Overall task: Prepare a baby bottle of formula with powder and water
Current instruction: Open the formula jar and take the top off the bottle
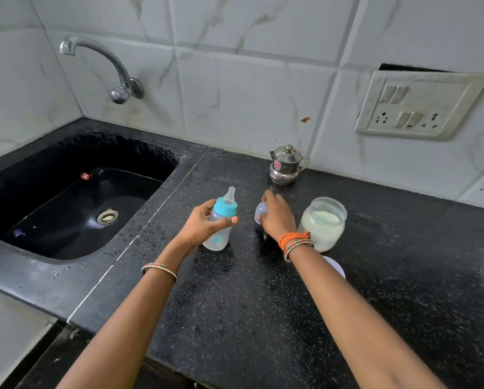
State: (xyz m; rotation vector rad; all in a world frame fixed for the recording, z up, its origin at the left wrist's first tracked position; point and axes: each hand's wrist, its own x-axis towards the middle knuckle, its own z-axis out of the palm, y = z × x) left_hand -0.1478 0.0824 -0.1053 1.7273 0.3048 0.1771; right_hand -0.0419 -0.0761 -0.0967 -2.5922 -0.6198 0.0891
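Two hands: left (pixel 204 223) grips tilted bottle (pixel 219 220), teat up-right; right (pixel 275 217) holds clear cap (pixel 260 213).

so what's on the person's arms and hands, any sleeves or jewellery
No sleeves show; both forearms are bare. The left wrist has one thin beaded bangle. The right wrist has an orange braided thread and a similar bangle. The left thumbnail is painted orange.

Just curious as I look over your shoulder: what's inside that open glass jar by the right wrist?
The jar holds a pale, cream-white powder filling most of it. Its near left side is covered by the right hand's wrist, and no scoop shows inside.
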